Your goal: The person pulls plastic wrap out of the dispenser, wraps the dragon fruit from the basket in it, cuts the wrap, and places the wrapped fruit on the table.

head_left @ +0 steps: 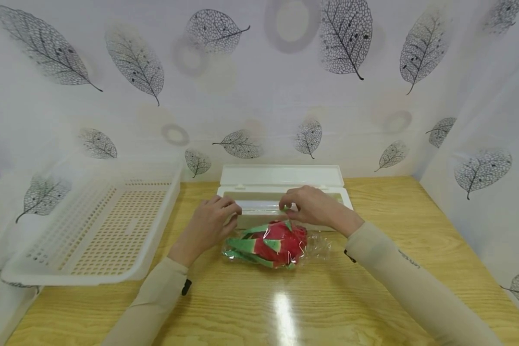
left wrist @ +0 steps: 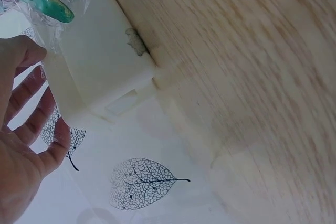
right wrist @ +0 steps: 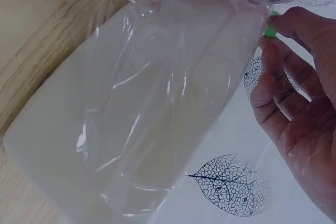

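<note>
At the centre of the head view we have a dragon fruit (head_left: 271,245) lying on the counter (head_left: 372,298), covered in cling film (head_left: 315,246) that runs back to the open white film box (head_left: 281,192) just behind it. Our left hand (head_left: 209,226) rests at the box's left end, fingers (left wrist: 37,124) curled loosely beside the film; we cannot tell whether they pinch it. Our right hand (head_left: 311,206) sits over the box's front edge above the fruit, its fingers (right wrist: 273,72) bent close to a green tip under the film, apparently nipping the sheet. A white basket (head_left: 99,226) sits apart at the left of the frame. We judge the film could tear crookedly or cling to itself if the two hands pull unevenly, and the fruit could roll if the sheet drags it sideways.
</note>
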